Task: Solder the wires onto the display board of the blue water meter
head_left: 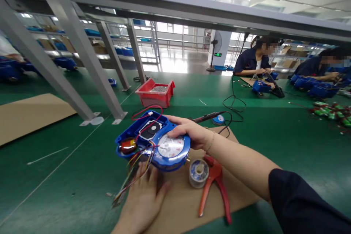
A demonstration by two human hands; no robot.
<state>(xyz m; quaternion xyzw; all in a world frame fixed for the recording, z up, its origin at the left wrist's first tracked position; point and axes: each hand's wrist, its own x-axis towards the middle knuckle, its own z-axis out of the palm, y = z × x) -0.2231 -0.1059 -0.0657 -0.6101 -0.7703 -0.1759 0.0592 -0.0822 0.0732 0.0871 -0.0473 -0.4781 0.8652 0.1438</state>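
Head view: right hand [192, 131] is closed over the top edge of a blue casing [153, 140], fingers curled onto its white dial, holding it raised above the cardboard sheet [181, 204]. Left hand [145, 197] lies at six o'clock from the casing, fingers spread open beneath it among the loose coloured wires [131, 175]. The casing's long axis runs ten to four o'clock. Solder reel [199, 172] and red pliers [216, 186] sit at four o'clock, a red bin [155, 93] at twelve on the green worktop [68, 175]

Green bench [274, 135] carries cardboard sheet [178, 204], red bin [155, 97].
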